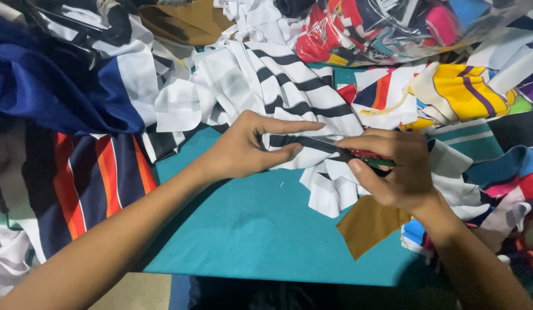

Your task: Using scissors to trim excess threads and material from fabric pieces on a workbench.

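The left hand pinches a white fabric piece with black stripes between its thumb and extended fingers, holding a folded striped edge taut just above the teal tabletop. The right hand closes around a small tool with a red and green handle, most likely scissors or a thread snipper, whose dark tip meets the striped edge right beside the left thumb; the fingers curl over the handle and the thumb presses along its underside, so the tool's exact shape stays mostly hidden. The striped fabric spreads from the middle of the table up toward the far edge, and its lower flaps hang loose between the two hands. A brown fabric scrap lies on the teal surface just below the right wrist. To the left, a blue and white garment is heaped over a piece with orange, navy and white stripes. On the right sits a pile of mixed cuttings, among them a yellow piece with purple stripes. At the top, a clear plastic bag holds more bright scraps in red, pink and blue, just beyond the striped fabric.
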